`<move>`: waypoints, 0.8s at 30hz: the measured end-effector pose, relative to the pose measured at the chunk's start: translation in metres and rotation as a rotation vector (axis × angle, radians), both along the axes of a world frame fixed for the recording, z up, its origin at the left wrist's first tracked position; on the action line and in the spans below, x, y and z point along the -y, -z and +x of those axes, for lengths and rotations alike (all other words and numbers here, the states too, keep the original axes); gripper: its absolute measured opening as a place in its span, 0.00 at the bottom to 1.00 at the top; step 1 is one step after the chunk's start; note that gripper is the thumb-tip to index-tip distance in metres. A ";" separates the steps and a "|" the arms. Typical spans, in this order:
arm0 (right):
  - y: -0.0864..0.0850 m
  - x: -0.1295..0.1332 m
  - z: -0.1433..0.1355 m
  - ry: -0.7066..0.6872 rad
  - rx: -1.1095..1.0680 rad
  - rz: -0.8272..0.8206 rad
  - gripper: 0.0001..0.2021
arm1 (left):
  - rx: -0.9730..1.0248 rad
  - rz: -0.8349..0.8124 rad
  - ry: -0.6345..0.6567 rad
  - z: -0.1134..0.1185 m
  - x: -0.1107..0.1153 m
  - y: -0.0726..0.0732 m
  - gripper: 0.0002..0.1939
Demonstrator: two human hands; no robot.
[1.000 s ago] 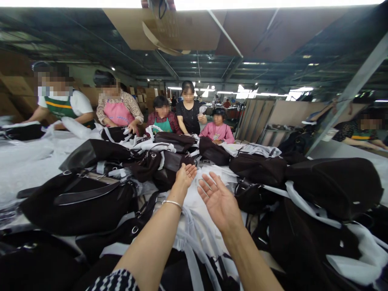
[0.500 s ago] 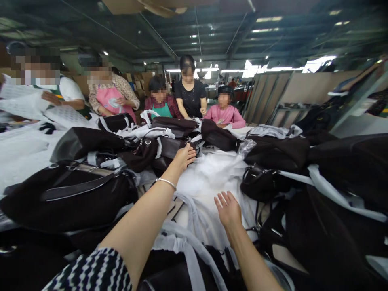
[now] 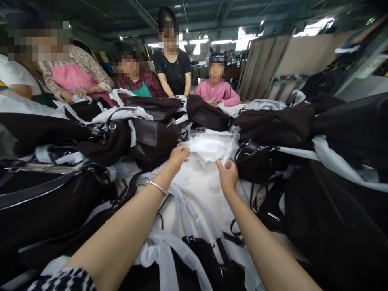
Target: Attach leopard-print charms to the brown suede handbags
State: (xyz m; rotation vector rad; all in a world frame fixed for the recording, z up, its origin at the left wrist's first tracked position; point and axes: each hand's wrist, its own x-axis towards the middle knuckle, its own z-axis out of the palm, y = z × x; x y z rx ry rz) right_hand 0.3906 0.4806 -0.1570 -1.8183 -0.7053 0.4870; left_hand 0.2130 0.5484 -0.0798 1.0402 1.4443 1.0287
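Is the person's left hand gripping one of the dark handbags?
No. The left hand is closed on the white fabric in the middle of the table, beside a dark handbag rather than on it.

two bare hands, left hand (image 3: 178, 154) and right hand (image 3: 228, 174), reach over one desk (image 3: 200, 190). five co-workers sit or stand across it. more than ten dark bags are heaped around; an exact count cannot be told. one silver bracelet (image 3: 157, 187) shows.

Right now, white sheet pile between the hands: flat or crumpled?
Crumpled. The white sheet pile is bunched and creased; left hand and right hand both pinch its edges.
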 end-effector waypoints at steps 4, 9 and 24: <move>0.009 -0.031 0.006 -0.008 -0.100 -0.129 0.38 | 0.001 -0.002 0.007 -0.004 0.002 0.010 0.03; 0.006 -0.034 0.002 -0.035 -0.314 -0.096 0.14 | 0.003 -0.001 0.062 -0.004 0.012 0.000 0.03; -0.285 0.197 0.000 -0.324 -1.055 0.604 0.11 | 0.309 0.058 0.935 0.004 0.280 -0.169 0.17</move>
